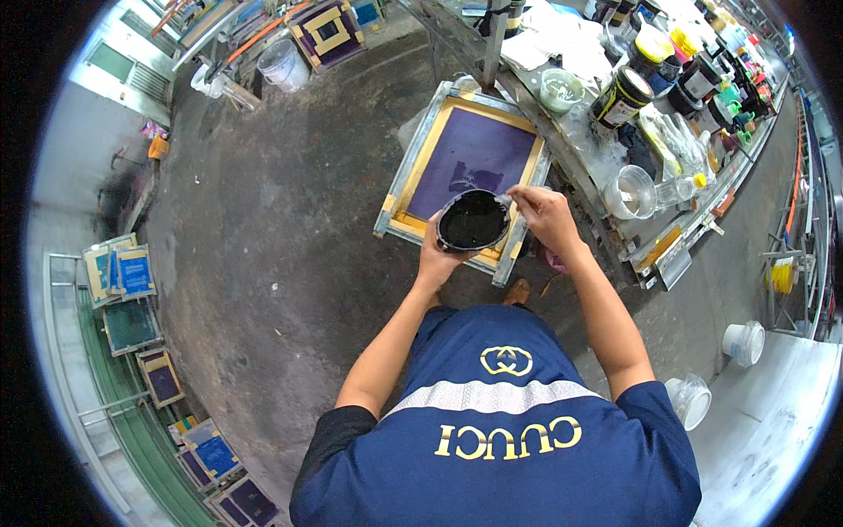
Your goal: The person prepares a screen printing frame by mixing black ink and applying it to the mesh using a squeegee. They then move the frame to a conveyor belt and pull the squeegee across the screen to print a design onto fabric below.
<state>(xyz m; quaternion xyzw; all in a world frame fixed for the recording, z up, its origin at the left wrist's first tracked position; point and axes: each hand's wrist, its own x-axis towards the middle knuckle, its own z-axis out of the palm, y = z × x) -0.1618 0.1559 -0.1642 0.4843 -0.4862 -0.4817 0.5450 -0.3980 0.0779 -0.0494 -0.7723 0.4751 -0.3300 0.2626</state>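
Note:
My left hand (435, 255) holds a round tub of black, glossy paste (471, 220) from its left side. My right hand (546, 213) is closed at the tub's upper right rim, its fingertips on a small pale item that I cannot make out. Behind the tub, a screen frame with purple mesh (465, 145) and a yellow taped inner border lies tilted by the worktable, partly hidden by the tub and my hands. A dark patch with pale marks shows on the mesh.
A worktable (571, 132) at right carries many ink pots (622, 95), clear jugs (630, 191), gloves and white cloths. White buckets (692, 402) stand at lower right. Screen frames (130, 327) lean along the left wall; another bucket (283, 63) and more frames are at the back.

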